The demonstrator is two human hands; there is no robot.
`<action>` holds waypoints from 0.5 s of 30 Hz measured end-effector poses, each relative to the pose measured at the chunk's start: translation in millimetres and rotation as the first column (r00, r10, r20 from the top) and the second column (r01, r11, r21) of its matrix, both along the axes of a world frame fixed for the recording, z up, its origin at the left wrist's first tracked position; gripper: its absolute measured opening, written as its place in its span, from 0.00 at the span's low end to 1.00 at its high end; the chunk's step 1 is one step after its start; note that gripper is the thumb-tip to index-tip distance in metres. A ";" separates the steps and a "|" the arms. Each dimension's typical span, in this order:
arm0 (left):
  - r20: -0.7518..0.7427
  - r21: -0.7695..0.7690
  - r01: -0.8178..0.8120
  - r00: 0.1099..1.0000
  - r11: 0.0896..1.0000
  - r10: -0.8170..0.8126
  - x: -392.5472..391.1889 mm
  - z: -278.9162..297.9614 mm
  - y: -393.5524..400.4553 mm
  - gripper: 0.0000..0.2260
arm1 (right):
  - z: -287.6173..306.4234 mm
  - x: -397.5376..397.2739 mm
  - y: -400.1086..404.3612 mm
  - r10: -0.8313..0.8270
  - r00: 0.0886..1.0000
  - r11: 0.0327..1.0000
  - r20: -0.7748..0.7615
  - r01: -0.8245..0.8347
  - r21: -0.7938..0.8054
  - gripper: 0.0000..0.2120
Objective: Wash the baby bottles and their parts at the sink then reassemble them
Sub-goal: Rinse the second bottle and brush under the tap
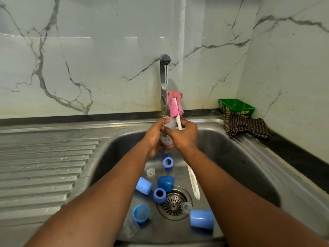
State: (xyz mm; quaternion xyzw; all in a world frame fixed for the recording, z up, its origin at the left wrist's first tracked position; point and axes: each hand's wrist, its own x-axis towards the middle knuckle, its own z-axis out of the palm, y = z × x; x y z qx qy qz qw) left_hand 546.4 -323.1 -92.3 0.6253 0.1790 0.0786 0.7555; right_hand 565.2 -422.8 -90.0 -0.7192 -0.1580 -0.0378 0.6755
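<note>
Clearly the work sits at the centre of the frame, under the running tap [165,59]; the left hand [154,139] wraps its curled fingers round a clear baby bottle [167,132] held upright over the sink [240,157], and the right hand [185,138] closes its fingers round the white handle of a bottle brush [175,106], whose pink sponge head stands above the bottle mouth beside the stream.

Judging by its look, the bottle is light, stiff plastic, wet and probably soapy, so likely to slip; the safest hold seems to be a full wrap round the body, as now, not the rim. The brush head looks soft and yielding, the handle thin and rigid; gripping it close to the bottle mouth should give control.

Counted in the basin, lower centre of the frame: two pale blue caps, one cap [143,185] left of the drain [174,204] and another cap [202,219] at lower right; two blue screw rings, one ring [167,162] just below the hands and a second ring [159,195] touching the drain's edge; one darker blue piece [165,182] between them; one blue lidded part [141,213] at lower left; two clear teats, one teat [151,172] and another teat [186,207]; what may be a second clear bottle lies at the bottom edge, too faint to be sure.

At the right of the frame a checked cloth [245,128] lies on the counter before a green box [235,106].
</note>
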 end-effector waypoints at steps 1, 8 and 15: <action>-0.005 -0.008 -0.049 0.999 0.999 0.049 0.4 4.5 -5.3 0.21 | 1.4 -1.1 -0.4 0.008 1.000 0.999 -0.026 -0.007 0.033 0.09; 0.071 0.181 -0.271 0.962 0.945 0.262 -28.0 43.8 -12.1 0.16 | 17.7 -24.5 -20.5 0.027 0.997 0.982 0.067 -0.014 -0.190 0.19; 0.126 0.362 -0.402 0.915 0.841 0.383 -141.2 53.0 17.1 0.26 | 29.7 -85.8 -16.4 0.326 0.943 0.729 -0.073 -0.299 -0.616 0.42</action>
